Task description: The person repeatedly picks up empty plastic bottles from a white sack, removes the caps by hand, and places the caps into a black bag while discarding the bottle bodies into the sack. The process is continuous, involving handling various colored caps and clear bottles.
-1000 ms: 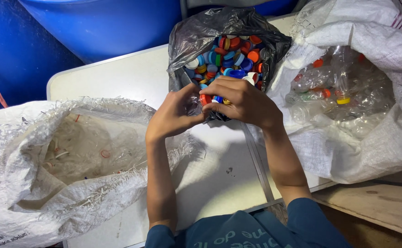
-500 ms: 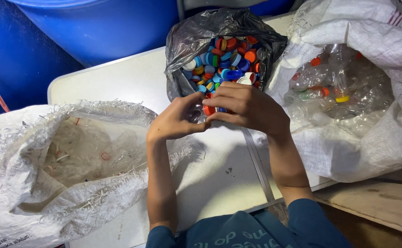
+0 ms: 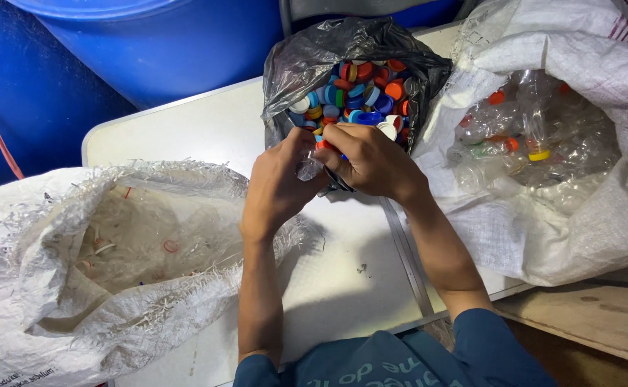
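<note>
My left hand (image 3: pixel 277 180) and my right hand (image 3: pixel 373 161) meet at the near edge of a black plastic bag (image 3: pixel 296 68). The bag is full of bottle caps (image 3: pixel 357 89) in red, blue, orange, green and white. A small clear plastic bottle (image 3: pixel 308 167) is gripped in my left hand, mostly hidden by the fingers. My right fingers pinch a red cap (image 3: pixel 323 144) at the bottle's end, just over the bag's rim.
The bag stands on a white table (image 3: pixel 185 129). A white woven sack (image 3: pixel 106 236) lies open on the left, holding a few plastic rings. A second woven sack (image 3: pixel 586 208) of clear bottles (image 3: pixel 529 136) is on the right. A blue drum (image 3: pixel 163 43) stands behind, and a wooden board (image 3: pixel 601 315) lies at the lower right.
Both hands stay pressed together at the bag's near edge. Only the fingers shift slightly, and the view has moved a little.
</note>
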